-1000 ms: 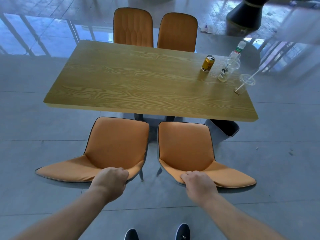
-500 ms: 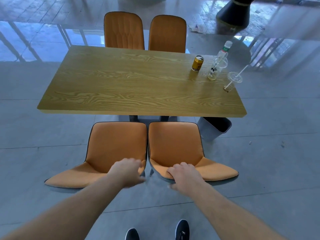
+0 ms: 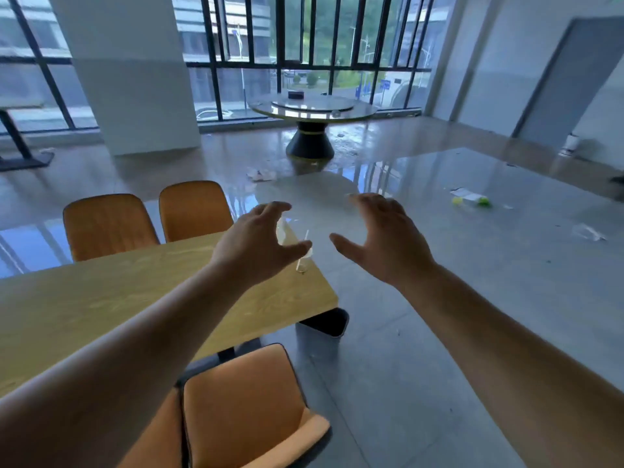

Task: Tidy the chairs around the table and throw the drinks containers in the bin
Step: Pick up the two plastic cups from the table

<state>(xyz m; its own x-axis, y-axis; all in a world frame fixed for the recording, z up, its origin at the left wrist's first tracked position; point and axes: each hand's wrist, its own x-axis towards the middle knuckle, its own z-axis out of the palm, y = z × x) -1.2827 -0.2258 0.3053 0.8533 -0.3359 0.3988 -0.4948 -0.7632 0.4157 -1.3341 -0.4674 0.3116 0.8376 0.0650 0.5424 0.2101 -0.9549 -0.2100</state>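
My left hand [image 3: 256,241] hovers open above the right end of the wooden table [image 3: 101,298], covering most of the drinks containers. A clear plastic cup with a straw [image 3: 304,260] shows just past its thumb. My right hand [image 3: 381,238] is raised open beyond the table's right edge, holding nothing. The can and the bottle are hidden behind my left hand. Two orange chairs [image 3: 108,224] stand at the far side. An orange chair [image 3: 246,407] is tucked in at the near side. A grey bin [image 3: 320,336] stands on the floor under the table's right corner.
A round table on a black pedestal [image 3: 312,113] stands by the windows. Litter lies on the grey floor: a green-and-yellow wrapper [image 3: 471,200], crumpled paper [image 3: 261,173] and a clear wrapper [image 3: 587,231]. A white pillar [image 3: 128,72] rises at the back left.
Both hands let go of the near chairs' backrests and rose toward the table's right end. The view lifted and swung right, so the room beyond shows.
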